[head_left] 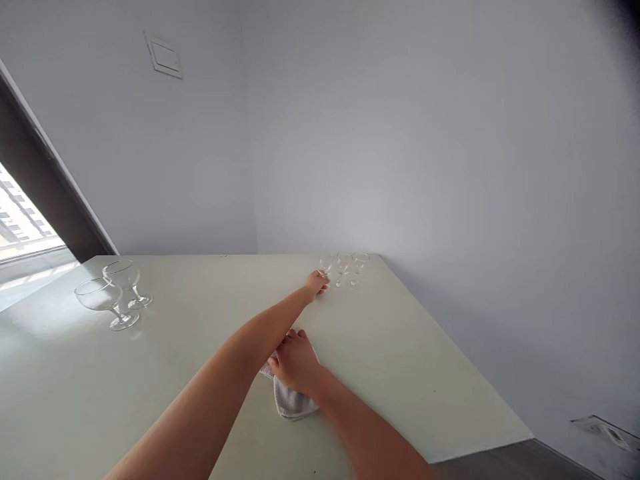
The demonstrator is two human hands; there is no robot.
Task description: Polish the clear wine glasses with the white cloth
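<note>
My left hand reaches far across the table, its fingers closed round the lower part of a clear stemmed glass. That glass stands at the left end of a short row, beside a second stemmed glass and a third stemmed glass. Closer to me, my right hand rests with curled fingers on a folded light grey cloth, gripping it against the tabletop. My left forearm passes over part of the cloth and hides some of the right fingertips.
Two wide-bowled stemmed glasses stand on the left: a front one and one behind it. The pale glossy table ends along a slanting right edge near the wall. A window is at the far left.
</note>
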